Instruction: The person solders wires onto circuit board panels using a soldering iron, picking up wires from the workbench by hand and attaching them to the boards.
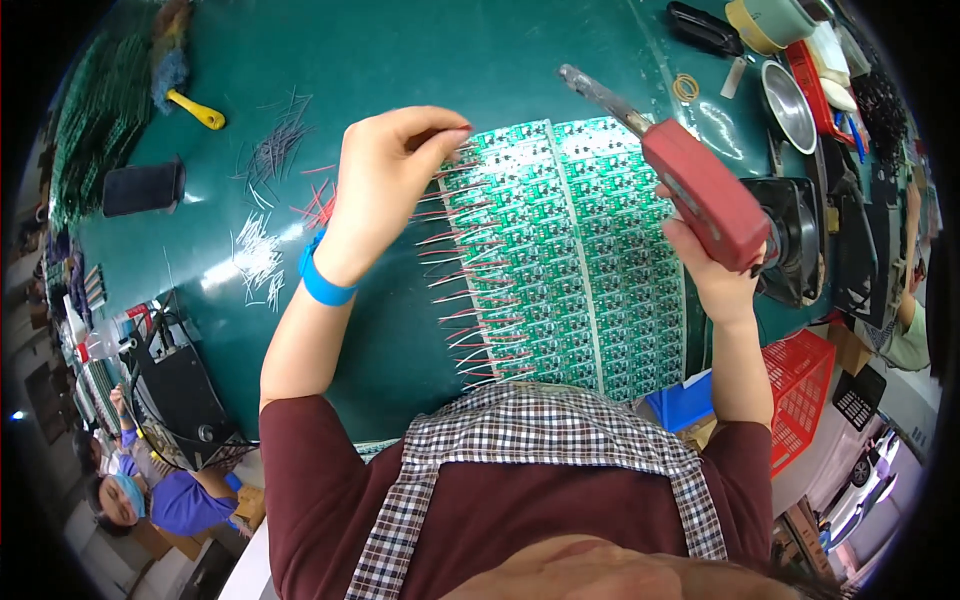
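Right hand (718,278) grips red soldering gun (705,190), tip pointing away from the body; left hand (388,175) has thumb and index drawn together at the far-left corner of the green PCB panel (535,260) on the table (390,60), can't tell if pinching a lead.

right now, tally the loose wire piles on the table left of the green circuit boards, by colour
Dark wire pile: 1
White wire pile: 1
Red wire pile, partly hidden: 1
Total: 3
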`<state>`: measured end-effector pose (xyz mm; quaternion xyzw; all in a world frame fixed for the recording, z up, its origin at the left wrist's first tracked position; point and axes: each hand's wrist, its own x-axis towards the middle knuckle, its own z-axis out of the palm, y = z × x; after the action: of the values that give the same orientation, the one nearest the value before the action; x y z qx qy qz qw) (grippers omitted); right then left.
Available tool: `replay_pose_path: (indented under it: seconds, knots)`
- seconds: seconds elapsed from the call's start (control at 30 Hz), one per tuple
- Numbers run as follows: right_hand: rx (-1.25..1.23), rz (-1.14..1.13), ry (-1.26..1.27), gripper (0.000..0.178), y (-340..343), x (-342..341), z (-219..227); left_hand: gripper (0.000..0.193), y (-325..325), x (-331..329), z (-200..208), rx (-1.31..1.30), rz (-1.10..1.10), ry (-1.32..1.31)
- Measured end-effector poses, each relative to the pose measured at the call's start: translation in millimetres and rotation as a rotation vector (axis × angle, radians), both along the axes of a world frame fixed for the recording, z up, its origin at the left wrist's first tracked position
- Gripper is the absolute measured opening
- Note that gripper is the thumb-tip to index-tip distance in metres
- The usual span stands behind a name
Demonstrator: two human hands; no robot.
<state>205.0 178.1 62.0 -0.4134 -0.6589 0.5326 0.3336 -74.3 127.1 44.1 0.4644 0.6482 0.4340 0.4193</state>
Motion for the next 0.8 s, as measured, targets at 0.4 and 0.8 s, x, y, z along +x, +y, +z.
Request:
replay_pose_path:
  seconds: [0.4,0.8]
  knots:
    - [-0.36,0.023,0.121,0.042,-9.8,3.1,2.9,0.023,11.5,23.4,-26.2,0.537,-0.346,0.952]
    - [-0.375,-0.019,0.11,0.041,-16.9,6.5,2.7,0.025,8.0,30.8,-15.1,0.464,-0.421,1.11]
